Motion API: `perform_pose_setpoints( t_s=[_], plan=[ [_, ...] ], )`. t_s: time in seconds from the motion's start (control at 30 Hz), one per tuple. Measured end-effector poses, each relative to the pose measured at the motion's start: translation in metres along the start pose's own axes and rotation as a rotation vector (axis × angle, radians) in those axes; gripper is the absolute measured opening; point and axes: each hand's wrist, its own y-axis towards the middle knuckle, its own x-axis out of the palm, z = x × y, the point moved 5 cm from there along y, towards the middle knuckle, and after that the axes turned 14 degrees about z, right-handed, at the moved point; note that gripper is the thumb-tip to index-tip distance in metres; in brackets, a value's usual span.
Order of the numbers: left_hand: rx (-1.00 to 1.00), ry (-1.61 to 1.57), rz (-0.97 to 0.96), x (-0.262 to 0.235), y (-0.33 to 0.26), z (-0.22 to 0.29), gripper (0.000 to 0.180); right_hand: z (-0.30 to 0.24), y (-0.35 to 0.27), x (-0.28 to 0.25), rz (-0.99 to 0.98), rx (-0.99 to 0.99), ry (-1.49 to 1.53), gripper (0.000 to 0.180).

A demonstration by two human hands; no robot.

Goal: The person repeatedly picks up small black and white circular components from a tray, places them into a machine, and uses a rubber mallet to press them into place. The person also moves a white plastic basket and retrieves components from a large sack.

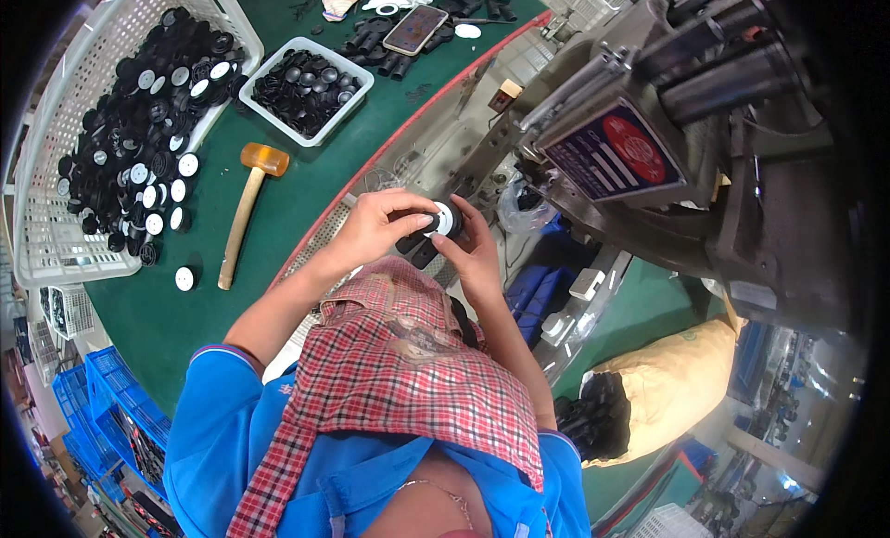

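Observation:
Both my hands meet in front of the apron, over the gap between the green table and the machine. My right hand (475,252) is closed round the edge of a small black wheel with a white face (447,220). Thumb and forefinger of my left hand (382,224) pinch a small black piece (430,224) against that white face; its exact shape is mostly hidden. Dark metal parts show just beneath the fingers. Similar black-and-white wheels (139,173) are heaped in a white basket at the left, and one lone wheel (184,278) lies on the table.
A mallet (243,213) with an amber head lies on the green table (209,232). Beyond it stands a white tub (320,139) of black domed caps. A phone (416,30) rests on black parts. The heavy machine (686,121) fills the right; a yellow sack (677,380) lies below it.

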Motion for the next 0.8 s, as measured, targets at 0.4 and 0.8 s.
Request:
perform_pose_setpoints(
  t_s=[0.4, 0.8],
  plan=[
    [-0.340, -0.097, 0.055, 0.038, -0.027, -0.005, 0.027, -0.007, -0.021, -0.032, -0.078, -0.253, -0.093, 0.061],
    [-0.457, 0.066, -0.037, 0.027, -0.013, -0.018, 0.034, -0.008, -0.013, -0.028, -0.186, -0.328, -0.177, 0.063]
  ],
)
